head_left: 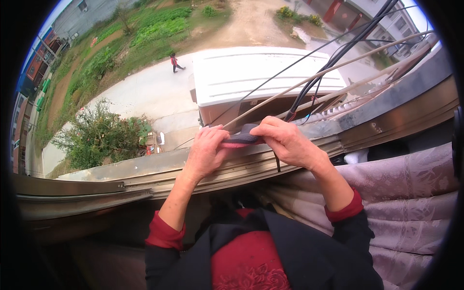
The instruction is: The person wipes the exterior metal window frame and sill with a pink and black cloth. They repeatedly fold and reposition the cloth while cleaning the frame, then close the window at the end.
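Above a window's metal track (241, 168), my two hands hold a small, flat dark grey and pink piece (245, 137) between them. It looks padded or folded, like an insole or thick cloth; its exact kind I cannot make out. My left hand (205, 149) grips its left end, fingers curled over the top. At the other end, my right hand (288, 142) pinches it between thumb and fingers. The grey side shows on top, with pink along the lower edge. A thin dark strap (278, 163) hangs below my right hand over the track.
Just outside stands a white-topped box-shaped unit (256, 72). Black cables (333, 60) and a pale pipe (290, 89) cross at the right. A lilac curtain (406, 193) hangs inside on the right. Below outside are a bush (99, 137), a paved road (130, 96) and a walking person (175, 63).
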Demonstrator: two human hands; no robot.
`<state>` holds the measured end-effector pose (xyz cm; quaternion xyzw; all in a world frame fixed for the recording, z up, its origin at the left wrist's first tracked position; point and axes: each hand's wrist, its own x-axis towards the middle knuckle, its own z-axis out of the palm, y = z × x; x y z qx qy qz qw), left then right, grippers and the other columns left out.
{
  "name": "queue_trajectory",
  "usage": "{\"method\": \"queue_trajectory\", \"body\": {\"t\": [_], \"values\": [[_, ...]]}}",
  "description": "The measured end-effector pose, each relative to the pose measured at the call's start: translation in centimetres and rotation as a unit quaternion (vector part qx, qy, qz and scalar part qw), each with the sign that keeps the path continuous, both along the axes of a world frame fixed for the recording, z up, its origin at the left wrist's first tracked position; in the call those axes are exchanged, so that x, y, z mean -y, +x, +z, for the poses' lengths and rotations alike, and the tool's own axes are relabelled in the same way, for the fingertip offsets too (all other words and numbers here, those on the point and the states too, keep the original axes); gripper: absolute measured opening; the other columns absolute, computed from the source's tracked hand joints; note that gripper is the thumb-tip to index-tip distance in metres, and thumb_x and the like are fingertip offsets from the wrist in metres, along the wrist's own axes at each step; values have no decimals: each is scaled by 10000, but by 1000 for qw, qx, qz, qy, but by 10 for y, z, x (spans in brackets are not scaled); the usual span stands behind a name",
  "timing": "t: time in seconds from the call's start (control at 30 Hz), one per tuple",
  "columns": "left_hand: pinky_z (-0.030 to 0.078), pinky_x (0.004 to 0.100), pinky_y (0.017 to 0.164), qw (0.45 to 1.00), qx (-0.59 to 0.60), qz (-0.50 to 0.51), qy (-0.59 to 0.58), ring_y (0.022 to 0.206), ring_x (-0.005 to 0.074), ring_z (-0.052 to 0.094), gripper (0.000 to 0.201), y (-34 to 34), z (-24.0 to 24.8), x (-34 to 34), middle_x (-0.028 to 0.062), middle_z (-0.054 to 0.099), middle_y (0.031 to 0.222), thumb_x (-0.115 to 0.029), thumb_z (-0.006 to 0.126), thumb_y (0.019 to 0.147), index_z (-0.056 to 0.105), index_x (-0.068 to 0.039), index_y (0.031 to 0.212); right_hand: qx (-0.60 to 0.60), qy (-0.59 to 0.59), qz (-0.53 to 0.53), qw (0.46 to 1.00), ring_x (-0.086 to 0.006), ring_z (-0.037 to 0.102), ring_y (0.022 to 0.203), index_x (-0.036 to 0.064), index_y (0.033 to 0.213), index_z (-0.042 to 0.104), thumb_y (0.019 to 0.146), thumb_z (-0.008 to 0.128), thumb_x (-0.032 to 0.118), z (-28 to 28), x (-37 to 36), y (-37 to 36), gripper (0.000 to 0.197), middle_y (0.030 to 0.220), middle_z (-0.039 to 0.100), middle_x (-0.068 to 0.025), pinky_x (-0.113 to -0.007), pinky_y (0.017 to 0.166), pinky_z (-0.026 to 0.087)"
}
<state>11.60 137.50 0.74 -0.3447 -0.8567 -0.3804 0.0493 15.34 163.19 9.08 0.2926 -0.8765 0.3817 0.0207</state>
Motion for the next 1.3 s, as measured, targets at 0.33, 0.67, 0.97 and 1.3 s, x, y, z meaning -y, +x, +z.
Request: {"method": "queue_trajectory", "body": {"t": [0.33,0.67,0.97,1.3], "values": [[469,434,808,994,-62,8,-89,887,364,559,307,10,36,15,138,547,912,-14,705,697,551,-41,961,77,133,-156,976,-377,580,1058,59,1173,597,770,574,-42,-66,-54,57,416,1099,586,-172,-437,909,498],[477,443,755,966,-139,154,-153,822,344,575,242,44,60,55,130,541,870,12,662,731,570,-36,950,-10,88,-169,982,-390,615,876,98,1069,627,836,620,-14,-59,-49,39,258,925,591,-157,-454,790,510],[450,432,805,960,10,183,-210,859,328,613,189,109,7,37,133,638,857,-89,641,897,621,-29,1075,-25,203,-145,968,-279,600,947,77,1033,629,821,649,39,-83,-9,78,216,921,651,-73,-403,839,444],[467,468,791,964,77,248,-59,878,397,609,262,112,-10,4,207,655,939,-89,618,928,598,14,1168,293,40,-131,946,-349,681,894,25,1426,352,938,601,185,-74,45,75,571,1334,629,-210,-434,861,533]]}}
